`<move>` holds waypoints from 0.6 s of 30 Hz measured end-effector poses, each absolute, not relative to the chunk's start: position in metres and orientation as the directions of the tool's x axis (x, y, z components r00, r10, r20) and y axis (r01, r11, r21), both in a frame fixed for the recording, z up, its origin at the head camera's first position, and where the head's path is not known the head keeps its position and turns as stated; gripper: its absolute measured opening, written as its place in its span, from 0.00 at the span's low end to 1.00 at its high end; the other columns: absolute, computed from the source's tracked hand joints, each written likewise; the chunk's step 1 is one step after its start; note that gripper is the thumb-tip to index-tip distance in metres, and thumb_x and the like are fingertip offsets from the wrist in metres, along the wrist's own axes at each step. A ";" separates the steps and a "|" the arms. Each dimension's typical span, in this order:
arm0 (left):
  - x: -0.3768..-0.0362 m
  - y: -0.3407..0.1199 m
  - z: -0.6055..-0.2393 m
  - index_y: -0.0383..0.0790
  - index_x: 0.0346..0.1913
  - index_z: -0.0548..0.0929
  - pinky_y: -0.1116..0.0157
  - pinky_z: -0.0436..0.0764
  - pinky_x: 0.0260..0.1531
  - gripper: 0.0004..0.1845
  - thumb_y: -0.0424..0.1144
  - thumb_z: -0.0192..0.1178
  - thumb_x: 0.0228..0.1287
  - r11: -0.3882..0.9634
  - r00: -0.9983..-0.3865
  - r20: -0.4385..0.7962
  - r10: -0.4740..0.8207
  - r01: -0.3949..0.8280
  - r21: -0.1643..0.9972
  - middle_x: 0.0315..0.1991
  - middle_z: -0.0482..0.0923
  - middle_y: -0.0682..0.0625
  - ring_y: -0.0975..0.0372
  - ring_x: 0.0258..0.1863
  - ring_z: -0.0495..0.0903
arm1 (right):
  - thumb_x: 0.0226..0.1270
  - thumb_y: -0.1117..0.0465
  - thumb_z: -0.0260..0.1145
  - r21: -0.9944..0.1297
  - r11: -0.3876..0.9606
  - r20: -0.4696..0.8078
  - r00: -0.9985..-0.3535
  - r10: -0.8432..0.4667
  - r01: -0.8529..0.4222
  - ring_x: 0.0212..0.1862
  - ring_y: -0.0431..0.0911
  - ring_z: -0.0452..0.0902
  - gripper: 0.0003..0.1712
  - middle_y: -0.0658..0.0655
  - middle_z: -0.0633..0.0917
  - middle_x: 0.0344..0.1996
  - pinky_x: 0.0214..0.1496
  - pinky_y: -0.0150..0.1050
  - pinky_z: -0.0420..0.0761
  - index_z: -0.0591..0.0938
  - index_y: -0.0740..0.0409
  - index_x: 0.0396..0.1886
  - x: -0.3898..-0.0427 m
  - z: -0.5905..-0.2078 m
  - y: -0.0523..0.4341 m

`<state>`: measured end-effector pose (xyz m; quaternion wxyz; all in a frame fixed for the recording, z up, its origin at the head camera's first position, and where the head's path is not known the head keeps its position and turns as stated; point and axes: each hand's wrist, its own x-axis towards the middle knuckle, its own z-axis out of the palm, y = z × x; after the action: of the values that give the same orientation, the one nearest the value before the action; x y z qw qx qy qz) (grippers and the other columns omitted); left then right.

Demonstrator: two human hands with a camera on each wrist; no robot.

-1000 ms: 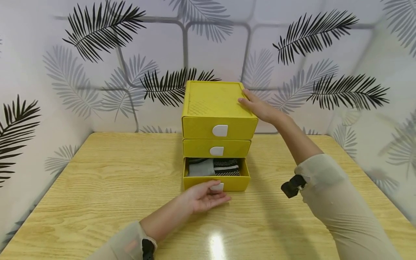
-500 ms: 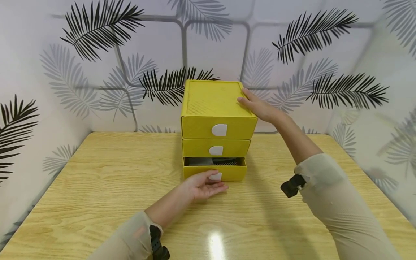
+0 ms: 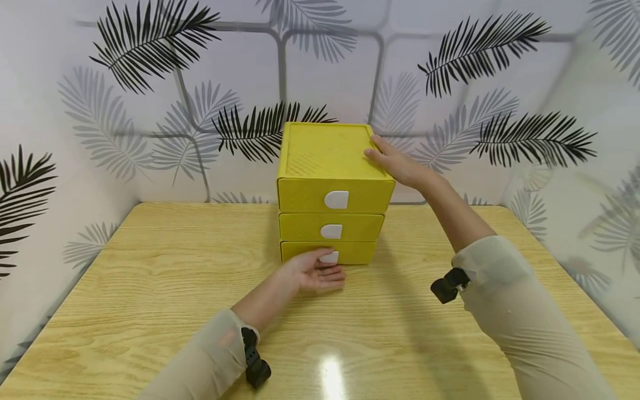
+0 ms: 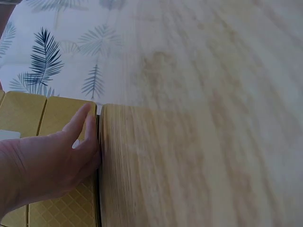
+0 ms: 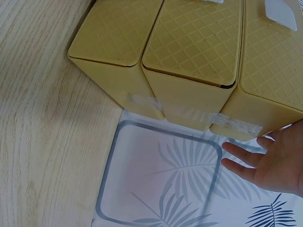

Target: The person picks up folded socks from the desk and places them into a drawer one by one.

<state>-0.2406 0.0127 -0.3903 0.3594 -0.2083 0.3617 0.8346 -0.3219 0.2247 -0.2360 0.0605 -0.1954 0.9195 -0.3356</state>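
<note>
A yellow three-drawer box (image 3: 327,194) stands on the table with all its drawers closed, each front bearing a white tab. My left hand (image 3: 315,272) is at the bottom drawer (image 3: 355,253). Its thumb lies along the drawer's front by the white tab (image 3: 329,257), and the other fingers stretch out loosely below. In the left wrist view the same hand (image 4: 54,158) is flat against the yellow fronts. My right hand (image 3: 397,162) rests on the top right edge of the box. From the right wrist, that hand (image 5: 277,163) shows its fingers extended along the box's side.
Clear tape (image 5: 189,113) runs across the side of the stacked drawers. Behind the box, a leaf-patterned backdrop (image 3: 330,72) rises at the far edge of the wooden table (image 3: 175,278). Both wrists carry black cameras.
The bottom drawer, open with folded grey and black-striped cloth inside, has slid back flush into the box. My left hand has moved away from me with it. The right hand stays put.
</note>
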 end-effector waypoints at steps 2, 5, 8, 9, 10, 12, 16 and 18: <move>-0.243 0.012 -0.390 0.26 0.50 0.62 0.50 0.63 0.57 0.18 0.36 0.53 0.67 -0.479 -0.653 -0.607 0.452 -0.752 0.452 0.61 0.60 0.34 0.43 0.61 0.62 | 0.74 0.44 0.39 -0.639 0.700 0.019 -0.916 -0.401 -0.320 0.70 0.48 0.28 0.41 0.59 0.37 0.71 0.68 0.44 0.34 0.36 0.62 0.72 -0.322 -0.236 0.224; -0.247 0.010 -0.390 0.25 0.54 0.61 0.51 0.63 0.57 0.20 0.35 0.52 0.68 -0.470 -0.641 -0.609 0.467 -0.763 0.443 0.61 0.60 0.34 0.43 0.61 0.61 | 0.73 0.43 0.39 -0.640 0.700 0.017 -0.916 -0.400 -0.317 0.70 0.48 0.28 0.41 0.59 0.36 0.71 0.68 0.44 0.34 0.36 0.62 0.72 -0.322 -0.235 0.225; -0.251 0.009 -0.391 0.23 0.57 0.61 0.53 0.64 0.57 0.23 0.35 0.52 0.67 -0.462 -0.631 -0.602 0.489 -0.773 0.435 0.61 0.60 0.34 0.44 0.61 0.62 | 0.73 0.43 0.39 -0.641 0.698 0.019 -0.917 -0.399 -0.318 0.70 0.48 0.28 0.41 0.58 0.37 0.71 0.68 0.45 0.34 0.36 0.61 0.72 -0.322 -0.235 0.225; -0.252 0.009 -0.391 0.22 0.58 0.61 0.53 0.64 0.57 0.23 0.35 0.52 0.67 -0.455 -0.631 -0.597 0.496 -0.774 0.440 0.61 0.60 0.34 0.45 0.61 0.62 | 0.73 0.43 0.39 -0.640 0.701 0.018 -0.917 -0.398 -0.316 0.70 0.48 0.28 0.41 0.58 0.37 0.71 0.68 0.45 0.34 0.36 0.61 0.72 -0.322 -0.234 0.226; -0.253 0.009 -0.393 0.22 0.58 0.61 0.54 0.64 0.57 0.23 0.35 0.52 0.68 -0.441 -0.632 -0.589 0.504 -0.775 0.454 0.61 0.60 0.34 0.45 0.61 0.62 | 0.73 0.43 0.39 -0.637 0.703 0.016 -0.917 -0.398 -0.316 0.70 0.48 0.28 0.41 0.58 0.37 0.71 0.68 0.45 0.35 0.36 0.61 0.72 -0.322 -0.234 0.227; -0.253 0.008 -0.396 0.22 0.59 0.62 0.54 0.66 0.56 0.24 0.37 0.52 0.68 -0.391 -0.634 -0.571 0.522 -0.772 0.501 0.61 0.61 0.34 0.45 0.60 0.63 | 0.73 0.43 0.39 -0.630 0.708 0.014 -0.917 -0.399 -0.318 0.70 0.48 0.29 0.41 0.59 0.37 0.71 0.68 0.46 0.35 0.36 0.61 0.72 -0.322 -0.235 0.228; -0.251 0.000 -0.405 0.23 0.61 0.62 0.54 0.70 0.52 0.26 0.40 0.50 0.70 -0.226 -0.635 -0.513 0.577 -0.728 0.647 0.61 0.63 0.33 0.44 0.59 0.65 | 0.73 0.43 0.40 -0.629 0.704 0.024 -0.914 -0.404 -0.328 0.70 0.50 0.30 0.41 0.60 0.39 0.71 0.68 0.47 0.36 0.37 0.62 0.72 -0.321 -0.236 0.231; -0.249 -0.008 -0.407 0.23 0.62 0.62 0.54 0.72 0.51 0.26 0.40 0.48 0.71 -0.143 -0.631 -0.487 0.604 -0.687 0.712 0.61 0.63 0.32 0.45 0.59 0.65 | 0.73 0.42 0.40 -0.657 0.684 0.034 -0.918 -0.394 -0.318 0.70 0.51 0.32 0.41 0.60 0.40 0.71 0.68 0.48 0.38 0.39 0.61 0.72 -0.320 -0.237 0.233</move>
<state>-0.2493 -0.0081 -0.4070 0.4277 -0.0418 0.4955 0.7549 -0.3197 0.2333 -0.2369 0.0550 -0.1943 0.9160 -0.3467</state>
